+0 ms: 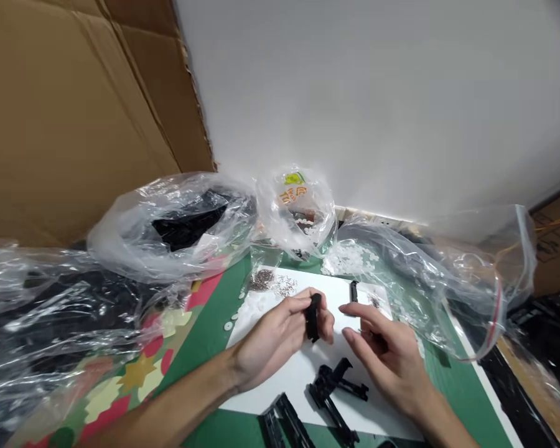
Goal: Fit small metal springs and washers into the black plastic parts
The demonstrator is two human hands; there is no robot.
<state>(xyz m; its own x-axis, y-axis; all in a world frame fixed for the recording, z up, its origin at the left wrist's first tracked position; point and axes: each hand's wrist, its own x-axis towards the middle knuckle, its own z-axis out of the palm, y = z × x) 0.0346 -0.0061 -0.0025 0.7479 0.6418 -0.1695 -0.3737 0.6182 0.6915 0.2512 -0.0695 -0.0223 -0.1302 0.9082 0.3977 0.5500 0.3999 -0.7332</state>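
Firstly, near edge: two channel-shaped black plastic lengths lie side by side, partly on the white sheet and partly over the green tabletop. Risk: a passing forearm could nudge them off the sheet.

Just beyond, a jumble of black plastic pieces lies crossed on the sheet. Lifting one could drag its neighbours, since they overlap.

Left hand: closed, pinching a short black clip-like part between thumb and fingers, above the sheet. Judged risk: the part is narrow, so a sideways push could twist it or pop it loose. Right hand: thumb and forefinger parted, nothing seen between them; cannot tell whether the curled fingers hide anything. If lowered carelessly, it could knock the single black piece standing out beyond its fingertips.

Farther, a heap of small brown pieces, possibly screws, lies loose beside a thinner scatter. A sleeve or knuckle could mix the two. Loose white discs might slide off likewise.

Farthest, the printed clear bag and the clear zip bag slump onto the work area; a tug on either could sweep small parts along.
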